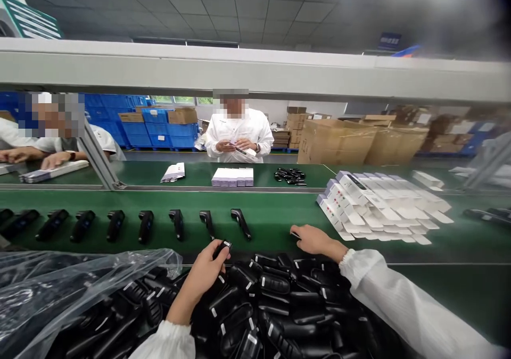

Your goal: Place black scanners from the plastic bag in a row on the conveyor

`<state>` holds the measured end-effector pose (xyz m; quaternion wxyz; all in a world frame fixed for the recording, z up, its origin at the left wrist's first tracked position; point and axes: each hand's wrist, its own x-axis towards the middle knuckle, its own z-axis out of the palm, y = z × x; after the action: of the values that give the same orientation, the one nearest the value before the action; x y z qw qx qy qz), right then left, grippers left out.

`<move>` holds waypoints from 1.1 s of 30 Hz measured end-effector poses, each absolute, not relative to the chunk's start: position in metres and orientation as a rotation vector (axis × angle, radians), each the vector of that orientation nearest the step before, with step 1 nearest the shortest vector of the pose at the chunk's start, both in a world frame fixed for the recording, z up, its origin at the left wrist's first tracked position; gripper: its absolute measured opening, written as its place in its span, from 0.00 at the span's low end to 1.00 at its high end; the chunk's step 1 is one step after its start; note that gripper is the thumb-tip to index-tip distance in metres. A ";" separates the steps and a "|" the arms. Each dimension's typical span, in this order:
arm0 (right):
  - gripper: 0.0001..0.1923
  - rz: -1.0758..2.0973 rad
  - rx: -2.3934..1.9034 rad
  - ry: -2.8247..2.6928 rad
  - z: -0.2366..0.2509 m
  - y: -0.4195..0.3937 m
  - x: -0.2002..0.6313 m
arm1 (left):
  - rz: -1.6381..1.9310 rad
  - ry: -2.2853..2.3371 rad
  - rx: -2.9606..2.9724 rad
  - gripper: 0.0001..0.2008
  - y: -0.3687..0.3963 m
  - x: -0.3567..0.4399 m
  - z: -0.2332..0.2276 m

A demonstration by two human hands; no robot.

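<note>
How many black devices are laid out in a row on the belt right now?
9, in one line across the green belt left of centre: from the far-left device to the rightmost. The far-left edge is dim, so more may be hidden there.

Nine black handheld devices (146,225) lie in a row along the green conveyor belt (279,215), and one more sits in the left hand (207,267). The heap of devices (275,306) at the belt's near edge is too dense to count. Two co-workers stand beyond the far edge.
</note>
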<state>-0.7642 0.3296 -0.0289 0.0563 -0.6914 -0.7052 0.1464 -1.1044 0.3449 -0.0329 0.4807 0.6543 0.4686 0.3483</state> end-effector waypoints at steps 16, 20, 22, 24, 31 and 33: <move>0.28 0.271 -2.029 -2.105 -0.055 0.374 -0.872 | 0.849 1.075 1.141 0.18 0.335 -1.112 -0.008; 0.18 0.138 -2.132 -2.118 -0.062 0.382 -0.872 | 0.787 1.108 1.242 0.19 0.336 -1.105 -0.012; 0.17 0.122 -2.145 -2.100 -0.062 0.384 -0.870 | 0.764 1.102 1.276 0.20 0.337 -1.102 -0.015; 0.18 0.098 -2.160 -2.090 -0.056 0.382 -0.866 | 0.763 1.082 1.281 0.21 0.336 -1.099 -0.016; 0.22 0.853 -1.218 -1.963 -0.009 0.345 -0.870 | 0.825 0.831 1.054 0.17 0.328 -1.090 -0.009; 0.16 1.100 -0.910 -1.815 -0.002 0.335 -0.881 | 0.842 0.755 0.989 0.16 0.323 -1.083 -0.008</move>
<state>-0.8813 0.3345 -0.0024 0.4042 -0.3604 -0.7190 0.4356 -1.0829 0.3232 -0.0079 0.7310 0.4492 0.3431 0.3823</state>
